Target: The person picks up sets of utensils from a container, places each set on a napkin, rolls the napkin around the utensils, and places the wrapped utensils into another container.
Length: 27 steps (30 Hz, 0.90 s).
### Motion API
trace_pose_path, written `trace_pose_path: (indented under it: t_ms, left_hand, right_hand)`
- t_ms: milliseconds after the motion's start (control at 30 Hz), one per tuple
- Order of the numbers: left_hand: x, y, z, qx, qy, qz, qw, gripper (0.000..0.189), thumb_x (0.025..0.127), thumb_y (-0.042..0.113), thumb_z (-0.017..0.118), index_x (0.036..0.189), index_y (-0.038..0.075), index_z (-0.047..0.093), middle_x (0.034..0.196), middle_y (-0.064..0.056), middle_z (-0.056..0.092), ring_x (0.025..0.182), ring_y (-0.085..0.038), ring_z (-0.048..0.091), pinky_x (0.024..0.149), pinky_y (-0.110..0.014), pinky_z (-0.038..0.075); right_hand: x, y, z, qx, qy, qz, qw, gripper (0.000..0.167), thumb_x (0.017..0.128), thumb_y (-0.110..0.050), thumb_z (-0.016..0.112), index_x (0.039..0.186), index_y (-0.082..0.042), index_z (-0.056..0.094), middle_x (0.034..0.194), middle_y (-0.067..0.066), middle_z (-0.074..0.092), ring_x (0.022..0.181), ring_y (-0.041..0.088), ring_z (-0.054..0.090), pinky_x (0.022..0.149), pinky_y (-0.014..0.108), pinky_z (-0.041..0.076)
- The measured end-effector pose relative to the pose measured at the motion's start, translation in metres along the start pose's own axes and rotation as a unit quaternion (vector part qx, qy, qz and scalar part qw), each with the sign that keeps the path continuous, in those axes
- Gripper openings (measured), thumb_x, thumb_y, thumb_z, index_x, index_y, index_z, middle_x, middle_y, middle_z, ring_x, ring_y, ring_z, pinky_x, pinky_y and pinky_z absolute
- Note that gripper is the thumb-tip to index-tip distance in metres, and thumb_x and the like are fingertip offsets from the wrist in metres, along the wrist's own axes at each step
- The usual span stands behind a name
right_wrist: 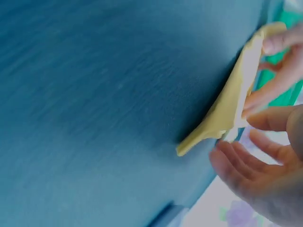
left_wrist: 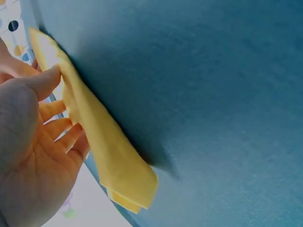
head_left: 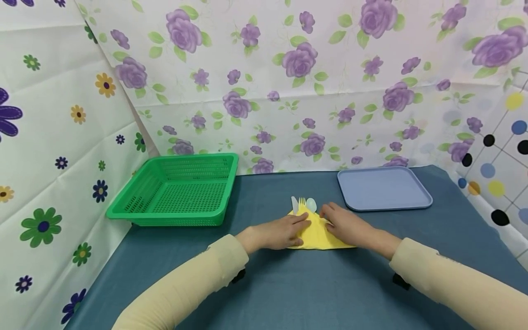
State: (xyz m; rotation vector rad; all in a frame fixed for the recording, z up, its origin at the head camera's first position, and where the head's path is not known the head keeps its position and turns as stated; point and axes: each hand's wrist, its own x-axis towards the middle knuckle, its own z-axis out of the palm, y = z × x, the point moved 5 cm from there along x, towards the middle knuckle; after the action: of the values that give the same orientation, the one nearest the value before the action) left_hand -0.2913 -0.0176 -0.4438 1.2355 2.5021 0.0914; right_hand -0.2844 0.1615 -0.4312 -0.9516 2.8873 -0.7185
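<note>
L hand (head_left: 280,232) lies palm-down, fingers spread wide & pressing on the folded yellow napkin (head_left: 319,234), which sits on the blue tablecloth (head_left: 288,293) in front of the person, while R hand (head_left: 350,225) is at its right side, thumb & fingers loosely bent w/ a gap btwn. Napkin wraps a whitish knife (head_left: 294,204), yellow fork (head_left: 302,201) & pale spoon (head_left: 312,205), their tops poking out the far end; green basket (head_left: 165,216), slotted floor showing, stands back left, flat blue-gray tray (head_left: 383,189) back right. Floral sheet (head_left: 264,82) hangs right behind, & both hands hide parts of the napkin.
</note>
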Motion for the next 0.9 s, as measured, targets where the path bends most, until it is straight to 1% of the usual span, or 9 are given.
trace_pose_path:
  t_ms: [67,133,200,233,300,400,600,767,900]
  left_hand:
    - [0.001,-0.001,-0.001,-0.002,-0.001,0.0,1.0,0.063,0.111,0.036,0.05,0.165,0.012,0.029,0.174,-0.003,0.016,0.158,-0.021,0.022,0.126,-0.033,0.024]
    - [0.001,-0.001,-0.001,-0.005,-0.002,-0.002,1.0,0.064,0.111,0.037,0.052,0.166,0.014,0.029,0.174,-0.002,0.016,0.158,-0.021,0.022,0.127,-0.033,0.024]
    - [0.002,-0.002,-0.002,-0.008,-0.003,-0.006,0.9999,0.065,0.11,0.038,0.052,0.166,0.014,0.029,0.174,-0.002,0.016,0.158,-0.022,0.021,0.127,-0.034,0.024]
    - [0.002,-0.002,-0.003,-0.009,-0.003,-0.008,0.9999,0.066,0.11,0.038,0.053,0.166,0.014,0.029,0.174,-0.002,0.016,0.159,-0.022,0.02,0.127,-0.035,0.023]
    - [0.002,-0.002,-0.004,-0.011,-0.002,-0.009,0.9999,0.066,0.109,0.039,0.054,0.165,0.013,0.03,0.174,-0.004,0.017,0.159,-0.023,0.02,0.127,-0.035,0.023]
    - [0.003,-0.002,-0.005,-0.01,-0.004,-0.008,0.9999,0.066,0.109,0.038,0.055,0.165,0.01,0.031,0.174,-0.005,0.017,0.159,-0.02,0.018,0.127,-0.033,0.023]
    - [0.003,-0.003,-0.005,-0.031,-0.024,-0.017,0.9991,0.068,0.11,0.038,0.053,0.167,0.013,0.026,0.175,-0.002,0.011,0.16,-0.013,0.011,0.126,-0.032,0.024]
    - [0.003,-0.002,-0.003,-0.042,-0.032,-0.009,0.9986,0.069,0.111,0.038,0.051,0.168,0.014,0.021,0.176,-0.003,0.005,0.16,-0.015,0.007,0.127,-0.034,0.022]
    - [0.003,-0.003,0.0,-0.048,-0.037,-0.005,0.9981,0.068,0.113,0.037,0.046,0.169,0.014,0.015,0.176,-0.002,-0.001,0.16,-0.016,0.002,0.128,-0.035,0.019]
  right_hand:
    - [-0.007,-0.011,0.0,-0.054,0.003,-0.06,0.9968,0.024,0.099,-0.003,0.07,0.121,-0.004,0.063,0.115,0.008,0.061,0.096,0.019,0.064,0.081,0.036,0.058]
    - [-0.014,-0.018,0.004,-0.084,-0.016,-0.109,0.9903,0.032,0.1,-0.008,0.071,0.131,-0.004,0.063,0.131,0.009,0.06,0.115,0.024,0.064,0.094,0.041,0.058]
    - [-0.022,-0.022,0.008,-0.09,-0.052,-0.135,0.9854,0.04,0.102,-0.011,0.069,0.141,-0.005,0.059,0.145,0.01,0.056,0.13,0.027,0.058,0.103,0.045,0.054]
    - [-0.026,-0.023,0.009,-0.091,-0.067,-0.14,0.9837,0.044,0.103,-0.012,0.067,0.145,-0.005,0.057,0.151,0.01,0.053,0.136,0.029,0.055,0.105,0.046,0.053]
    - [-0.033,-0.022,0.012,-0.087,-0.093,-0.137,0.9823,0.047,0.105,-0.012,0.064,0.151,-0.006,0.053,0.157,0.011,0.048,0.14,0.03,0.052,0.106,0.047,0.052]
    - [-0.04,-0.02,0.014,-0.077,-0.112,-0.129,0.9823,0.049,0.107,-0.012,0.061,0.155,-0.008,0.05,0.161,0.01,0.045,0.14,0.03,0.053,0.104,0.047,0.053]
    - [-0.045,-0.017,0.019,-0.041,-0.156,-0.117,0.98,0.056,0.112,-0.027,0.052,0.165,-0.02,0.034,0.169,0.001,0.033,0.147,0.024,0.044,0.109,0.048,0.049]
    - [-0.052,-0.013,0.027,-0.031,-0.2,-0.107,0.9735,0.062,0.113,-0.045,0.042,0.168,-0.028,0.021,0.173,-0.004,0.021,0.156,0.02,0.028,0.116,0.051,0.042]
    - [-0.057,-0.011,0.028,-0.03,-0.216,-0.109,0.9699,0.067,0.111,-0.051,0.041,0.169,-0.026,0.016,0.174,-0.006,0.013,0.159,0.021,0.018,0.122,0.052,0.032]
